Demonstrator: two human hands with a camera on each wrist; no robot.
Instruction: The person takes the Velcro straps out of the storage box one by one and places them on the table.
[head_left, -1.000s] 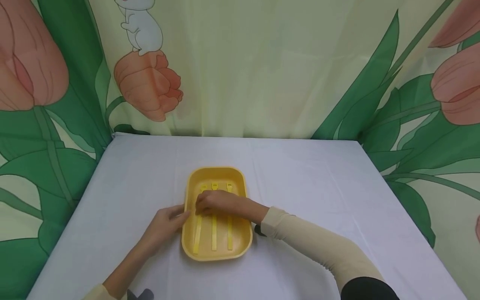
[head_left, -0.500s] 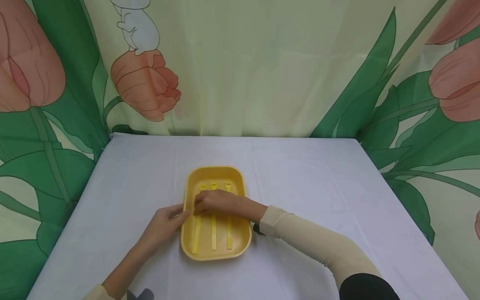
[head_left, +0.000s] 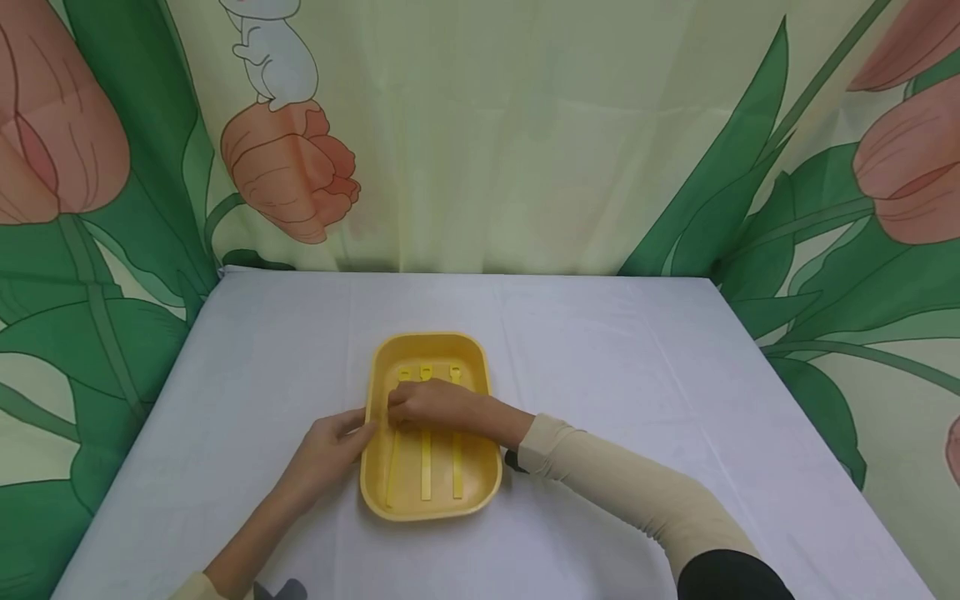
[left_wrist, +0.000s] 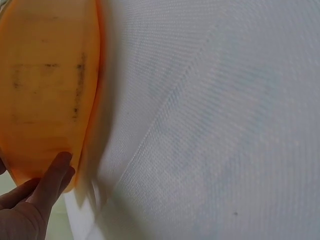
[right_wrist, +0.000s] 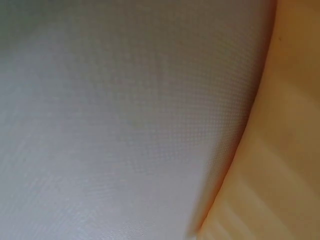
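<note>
A yellow tray point(head_left: 472, 506) with rounded corners lies on the white-covered table. Inside it are three flat yellow strips with small square heads at the far end, resembling cable ties; the middle strip point(head_left: 426, 467) and right strip point(head_left: 457, 467) lie roughly parallel. Over the left strip point(head_left: 391, 479), my right hand point(head_left: 435, 407) pinches with curled fingers; its fingertips and the strip's middle are hidden. My left hand point(head_left: 337, 442) holds the tray's left rim, thumb at the edge. In the left wrist view its fingers point(left_wrist: 52, 177) press the tray's outer wall.
The white tablecloth point(head_left: 600, 358) spreads around the tray. Behind the table hangs a curtain point(head_left: 495, 142) printed with tulips and a white animal. A dark object point(head_left: 514, 461) shows beneath the right wrist. The right wrist view catches only cloth and the tray's side.
The left strip looks thinner now, as if tipped toward its edge under the right hand. Both hands stay almost in place, and the whole view has shifted slightly.
</note>
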